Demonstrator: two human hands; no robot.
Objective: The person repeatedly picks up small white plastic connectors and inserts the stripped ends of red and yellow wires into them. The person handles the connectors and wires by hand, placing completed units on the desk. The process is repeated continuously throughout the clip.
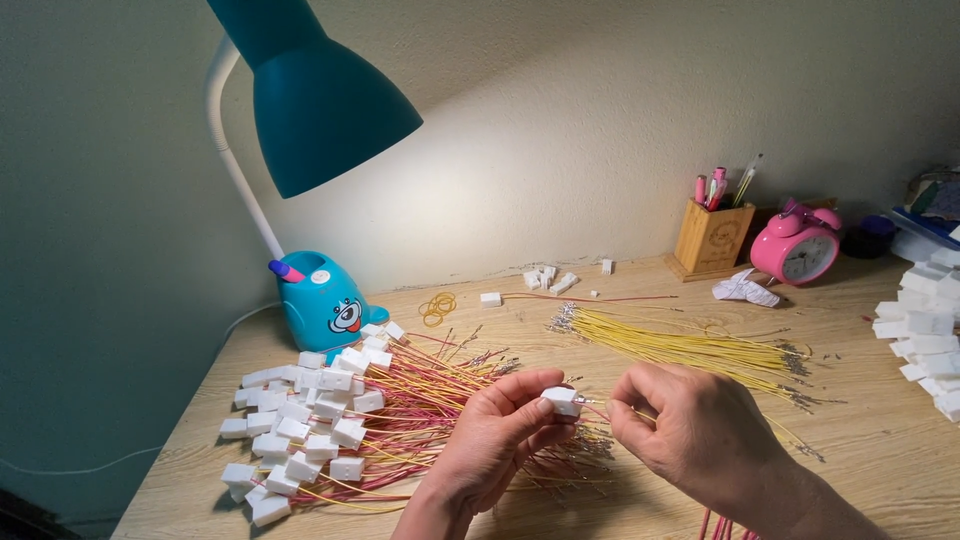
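Both of my hands met over the middle of the desk. My left hand (500,425) pinched a small white plastic connector block (561,400) between thumb and fingertips, and my right hand (690,425) was closed narrowly on a thin yellow wire (597,405) whose end touched the block's side. Just under and to the left of my left hand lay a heap of red and yellow wires already fitted with white connector blocks (320,420), fanned out over the light wooden desk (860,450). Beyond my right hand, a loose bundle of bare yellow wires with metal tips (690,345) stretched across the wood. Farther to the right of that hand sat a stack of white blocks (925,335) at the edge. Past both hands, near the wall, stood a teal desk lamp with a cartoon-faced base (325,300), a few yellow rubber bands (437,307), a wooden pen holder (712,238) and a pink round alarm clock (797,247).
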